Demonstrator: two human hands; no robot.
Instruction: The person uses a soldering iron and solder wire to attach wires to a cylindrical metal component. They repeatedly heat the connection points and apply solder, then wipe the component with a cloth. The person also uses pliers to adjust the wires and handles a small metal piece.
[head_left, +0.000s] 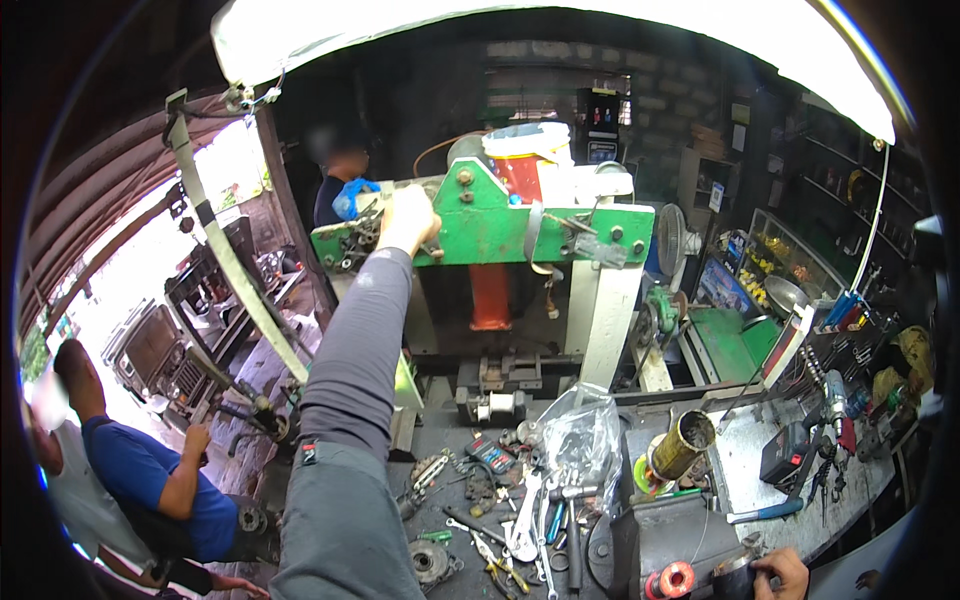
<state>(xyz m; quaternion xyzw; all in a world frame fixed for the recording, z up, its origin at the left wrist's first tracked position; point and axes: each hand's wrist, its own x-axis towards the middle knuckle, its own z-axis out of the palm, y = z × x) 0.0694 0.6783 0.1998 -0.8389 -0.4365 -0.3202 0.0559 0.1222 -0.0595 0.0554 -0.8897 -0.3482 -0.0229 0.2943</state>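
Cluttered workshop, dark bench strewn with steel wrenches | my left hand clasps green press frame edge | right hand curled at bench rim, grip unclear.

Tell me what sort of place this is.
Likely a mechanic's or repair workshop: the left hand rests on a green press frame, loose wrenches litter the dark workbench, and the right hand sits near a bench vise.

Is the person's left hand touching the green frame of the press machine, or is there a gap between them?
Touching. In the head view the left hand lies flat against the upper green frame of the press, its fingers over the frame's face with no gap visible.
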